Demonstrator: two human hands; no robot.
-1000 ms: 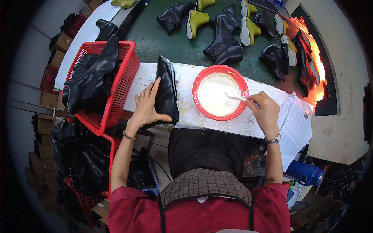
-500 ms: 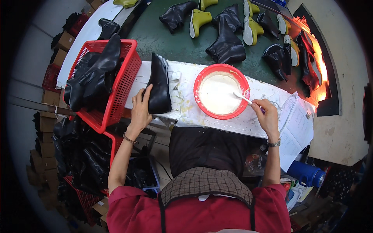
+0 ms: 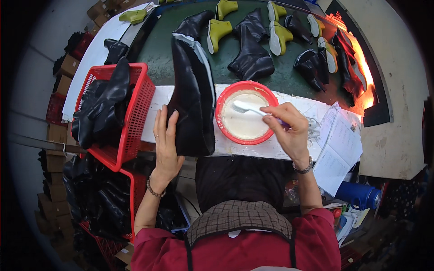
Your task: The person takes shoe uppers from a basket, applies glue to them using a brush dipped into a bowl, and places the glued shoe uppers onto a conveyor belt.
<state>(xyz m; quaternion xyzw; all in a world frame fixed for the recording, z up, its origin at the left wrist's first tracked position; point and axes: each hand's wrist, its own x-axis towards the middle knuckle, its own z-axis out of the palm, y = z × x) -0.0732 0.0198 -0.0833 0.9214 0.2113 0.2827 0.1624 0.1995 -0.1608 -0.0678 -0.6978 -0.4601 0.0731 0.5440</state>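
My left hand (image 3: 166, 153) grips the lower end of a black leather boot upper (image 3: 192, 104), which is raised off the white work board (image 3: 289, 151). A pale, whitish band runs along the boot's far edge and right side. My right hand (image 3: 291, 131) is closed round the handle of a small white brush (image 3: 249, 108) that looks like a toothbrush. Its bristle head is over the creamy white paste (image 3: 244, 128) in a red plastic bowl (image 3: 220, 119); whether the bristles touch the paste I cannot tell.
A red basket (image 3: 141, 113) of black boots stands left of the board, with more boots below. Black boot uppers (image 3: 251, 58) and yellow-green boot forms (image 3: 219, 34) lie on a green surface (image 3: 162, 63). An orange glow (image 3: 366, 86) is at far right, near papers (image 3: 337, 149) and a blue jug (image 3: 359, 195).
My left hand has lifted the boot off the board, nearer to me. My right hand has moved left, carrying the brush further over the bowl.
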